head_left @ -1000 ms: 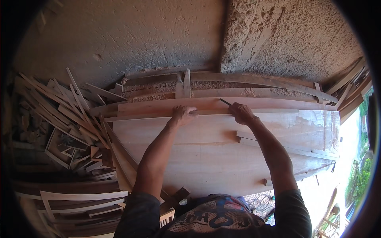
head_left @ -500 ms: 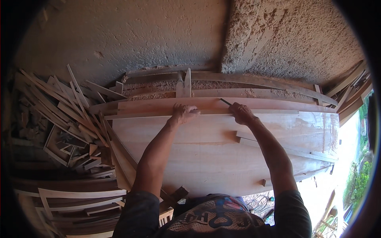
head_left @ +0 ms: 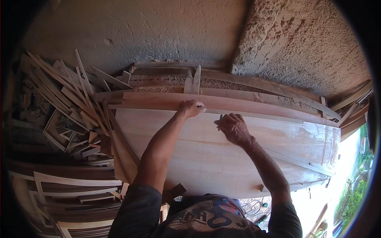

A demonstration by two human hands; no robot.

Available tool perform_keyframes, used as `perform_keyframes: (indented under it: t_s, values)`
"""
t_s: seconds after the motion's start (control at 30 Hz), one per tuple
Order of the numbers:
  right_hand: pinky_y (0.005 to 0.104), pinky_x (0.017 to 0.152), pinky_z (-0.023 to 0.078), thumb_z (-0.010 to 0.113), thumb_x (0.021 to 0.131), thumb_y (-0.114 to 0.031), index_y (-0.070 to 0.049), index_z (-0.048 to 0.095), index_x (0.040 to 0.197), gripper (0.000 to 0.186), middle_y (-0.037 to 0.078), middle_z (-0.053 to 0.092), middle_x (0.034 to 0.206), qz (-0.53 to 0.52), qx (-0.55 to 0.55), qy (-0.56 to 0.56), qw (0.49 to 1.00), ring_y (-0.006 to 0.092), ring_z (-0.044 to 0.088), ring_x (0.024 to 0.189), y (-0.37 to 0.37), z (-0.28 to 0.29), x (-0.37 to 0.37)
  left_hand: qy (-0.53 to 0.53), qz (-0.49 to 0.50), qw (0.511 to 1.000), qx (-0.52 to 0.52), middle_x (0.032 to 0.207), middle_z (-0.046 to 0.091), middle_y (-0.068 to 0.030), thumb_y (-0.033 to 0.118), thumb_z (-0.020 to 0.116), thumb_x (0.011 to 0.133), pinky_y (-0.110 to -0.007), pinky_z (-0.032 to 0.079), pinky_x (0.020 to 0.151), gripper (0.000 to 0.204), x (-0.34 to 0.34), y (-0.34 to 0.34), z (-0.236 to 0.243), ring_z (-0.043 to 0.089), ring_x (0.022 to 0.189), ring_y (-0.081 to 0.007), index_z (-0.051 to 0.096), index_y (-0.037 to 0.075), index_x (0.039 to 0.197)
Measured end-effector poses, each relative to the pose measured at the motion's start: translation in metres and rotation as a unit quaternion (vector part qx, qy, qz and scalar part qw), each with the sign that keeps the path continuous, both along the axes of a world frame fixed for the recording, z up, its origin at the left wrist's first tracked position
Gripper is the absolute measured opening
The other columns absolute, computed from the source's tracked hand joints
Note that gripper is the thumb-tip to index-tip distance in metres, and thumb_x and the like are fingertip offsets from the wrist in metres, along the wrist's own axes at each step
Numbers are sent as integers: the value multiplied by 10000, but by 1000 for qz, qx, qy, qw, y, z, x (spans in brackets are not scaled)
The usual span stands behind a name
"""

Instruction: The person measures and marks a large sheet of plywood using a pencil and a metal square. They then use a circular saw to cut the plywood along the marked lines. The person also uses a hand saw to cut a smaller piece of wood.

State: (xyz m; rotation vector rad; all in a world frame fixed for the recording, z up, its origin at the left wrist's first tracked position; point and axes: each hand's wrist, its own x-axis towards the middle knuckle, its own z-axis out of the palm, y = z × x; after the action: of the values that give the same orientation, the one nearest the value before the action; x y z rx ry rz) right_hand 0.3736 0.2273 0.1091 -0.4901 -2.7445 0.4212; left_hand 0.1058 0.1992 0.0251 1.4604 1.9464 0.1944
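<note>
My left hand [head_left: 192,108] is closed in a fist on a long narrow wooden strip [head_left: 270,118] that lies across the far side of a large pale wooden panel [head_left: 190,158]. A small dark spot shows at its fingers; I cannot make out what it is. Just to the right and nearer to me, my right hand [head_left: 234,129] is closed over the panel. A short dark end of a thin stick-like tool [head_left: 221,117] sticks up from its fingers; the rest is hidden. Beyond the strip runs a reddish board [head_left: 238,102].
Scrap wood and slats [head_left: 71,107] are piled at the left. Wooden frames [head_left: 79,190] stand at the lower left. Behind the panel, shavings [head_left: 158,81] lie among planks along a rough wall [head_left: 158,35]. More boards [head_left: 355,105] lean at the far right.
My right hand has come nearer and to the left, off the strip, and less of the dark tool shows. My left hand stays at the strip, turned slightly. The whole view has shifted a little.
</note>
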Motion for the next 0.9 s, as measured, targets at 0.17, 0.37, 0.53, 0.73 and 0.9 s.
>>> perform_keyframes:
  t_s: [0.17, 0.37, 0.53, 0.73, 0.9]
  values:
    - [406, 793, 496, 766, 822, -224, -157, 693, 933, 149, 24, 624, 908, 10, -6, 69, 998, 207, 626, 941, -12, -23, -20, -5, 11, 1000, 10, 1143, 741, -32, 523, 625, 873, -445, 469, 997, 386, 0, 1, -3, 678, 1112, -253, 747, 268, 1136]
    - [398, 642, 530, 741, 873, -193, -107, 677, 917, 116, 52, 607, 774, 36, -173, 111, 978, 269, 648, 729, -17, -36, -21, 0, 18, 1000, -10, 1121, 746, -40, 538, 647, 865, -439, 455, 1003, 387, -1, 4, -4, 685, 1093, -252, 752, 263, 1116]
    - [422, 597, 540, 688, 914, -169, -75, 658, 992, 126, 87, 647, 761, 28, -142, 119, 982, 316, 670, 707, -5, -54, -29, 10, 23, 1000, -11, 1090, 754, -39, 547, 655, 860, -435, 442, 1014, 381, 1, 3, -3, 691, 1073, -255, 759, 262, 1091]
    - [438, 608, 540, 665, 931, -174, -76, 639, 1050, 156, 109, 683, 774, 60, -139, 61, 987, 333, 685, 737, 7, -57, -36, 4, 23, 1000, -14, 1109, 748, -54, 555, 652, 859, -450, 427, 1026, 403, 2, 2, 0, 673, 1113, -271, 751, 262, 1117]
    - [443, 602, 538, 658, 950, -192, -95, 638, 1050, 141, 98, 656, 762, 121, -58, 144, 980, 326, 678, 712, 3, -48, -49, 10, 23, 1000, 1, 1090, 752, -65, 548, 642, 863, -455, 388, 1054, 419, 2, 0, -3, 668, 1122, -287, 748, 249, 1138]
